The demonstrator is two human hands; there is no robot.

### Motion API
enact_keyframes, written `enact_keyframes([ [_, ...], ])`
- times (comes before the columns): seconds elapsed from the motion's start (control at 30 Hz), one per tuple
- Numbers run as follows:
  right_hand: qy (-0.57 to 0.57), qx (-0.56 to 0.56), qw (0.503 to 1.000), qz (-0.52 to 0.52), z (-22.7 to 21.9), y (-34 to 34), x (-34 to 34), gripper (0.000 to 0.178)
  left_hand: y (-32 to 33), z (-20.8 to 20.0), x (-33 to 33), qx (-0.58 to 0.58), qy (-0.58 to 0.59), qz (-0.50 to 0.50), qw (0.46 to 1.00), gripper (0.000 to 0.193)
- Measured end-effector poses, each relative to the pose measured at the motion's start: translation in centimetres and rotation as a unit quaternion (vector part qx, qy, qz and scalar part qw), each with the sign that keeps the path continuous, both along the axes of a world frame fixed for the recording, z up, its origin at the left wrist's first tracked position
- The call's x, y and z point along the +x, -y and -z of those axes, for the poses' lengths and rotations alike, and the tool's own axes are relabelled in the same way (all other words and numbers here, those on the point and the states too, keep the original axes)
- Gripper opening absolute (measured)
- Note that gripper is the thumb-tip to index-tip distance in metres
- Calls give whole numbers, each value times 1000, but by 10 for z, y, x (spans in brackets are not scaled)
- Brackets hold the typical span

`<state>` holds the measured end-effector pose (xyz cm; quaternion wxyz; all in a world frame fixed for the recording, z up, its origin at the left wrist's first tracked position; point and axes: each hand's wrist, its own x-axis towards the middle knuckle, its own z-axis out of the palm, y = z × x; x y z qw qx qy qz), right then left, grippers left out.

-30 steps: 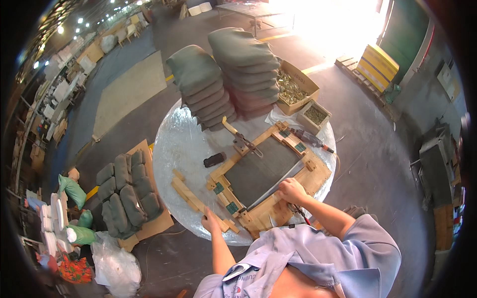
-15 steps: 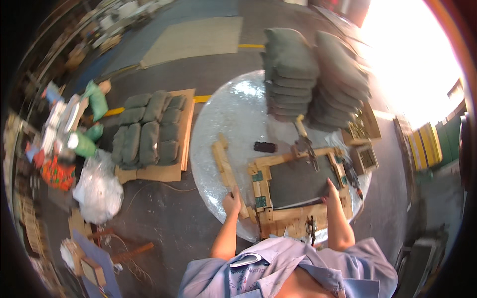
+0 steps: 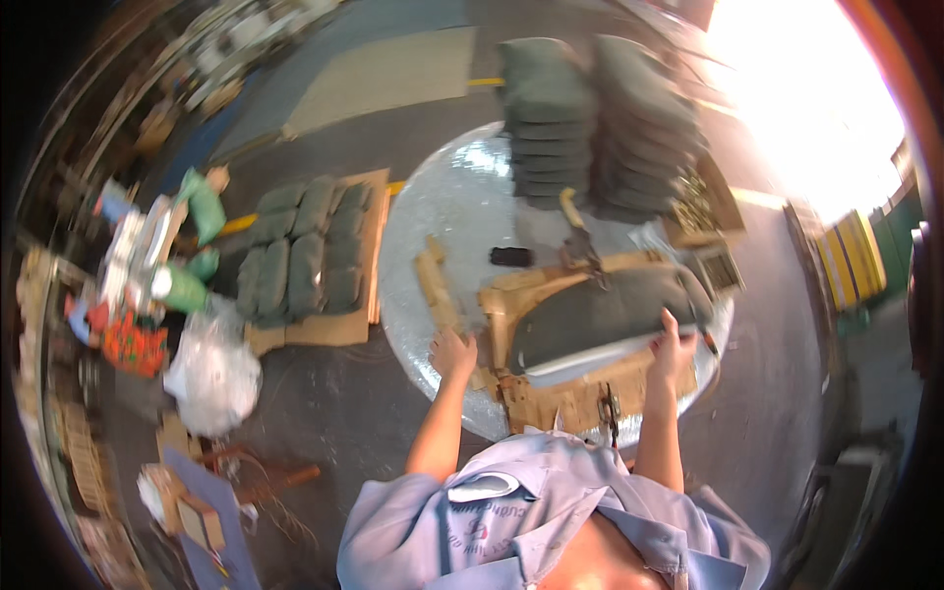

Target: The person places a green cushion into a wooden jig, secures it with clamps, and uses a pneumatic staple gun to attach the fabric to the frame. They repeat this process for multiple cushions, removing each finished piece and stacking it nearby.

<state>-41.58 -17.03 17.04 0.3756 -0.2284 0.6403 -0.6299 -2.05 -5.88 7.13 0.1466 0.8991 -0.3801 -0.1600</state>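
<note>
A dark grey-green padded cushion [image 3: 610,315] with a pale underside is tilted up at its right end within a wooden frame [image 3: 499,329]. My right hand [image 3: 671,346] grips its near right edge, thumb on top and the fingers mostly hidden. My left hand [image 3: 452,356] is over the lower end of a loose wooden bar [image 3: 433,285], left of the frame; its fingers look apart, though slightly blurred. A toggle clamp [image 3: 582,246] with a yellowish handle stands at the frame's far side, and another clamp [image 3: 610,413] is at the near side.
The round table [image 3: 413,211] is wrapped in shiny film. Two tall stacks of cushions [image 3: 551,118] stand at its far side, with a box of small brass-coloured parts [image 3: 696,202] beside them. A dark phone-like object [image 3: 511,257] lies mid-table. More cushions [image 3: 307,251] lie on cardboard at left.
The cushion, flat in the frame before, now has its right end raised by my right hand. My left hand has moved up along the wooden bar, its fingers looser. The whole view has shifted slightly.
</note>
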Motion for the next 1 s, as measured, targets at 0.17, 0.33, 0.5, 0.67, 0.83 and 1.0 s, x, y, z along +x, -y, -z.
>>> enact_keyframes([
  [0.17,-114,-178,976,-44,-47,-26,36,33,32,-104,-108,-368,-96,255,889,88],
  [0.33,-135,-164,975,-61,-74,-44,51,40,44,-131,-212,-358,18,401,843,76],
  [0.5,-151,-172,943,-240,-82,-61,-16,44,75,-138,-226,-334,-27,380,862,57],
  [0.67,-31,-76,928,-363,-36,-124,-102,33,41,-205,-268,-355,-176,327,858,56],
  [0.83,136,-28,955,-263,39,-120,-222,48,69,-240,-358,-406,-334,239,816,53],
  [1.0,166,-142,939,-264,17,-32,-392,95,130,-240,-519,-222,-467,297,803,49],
])
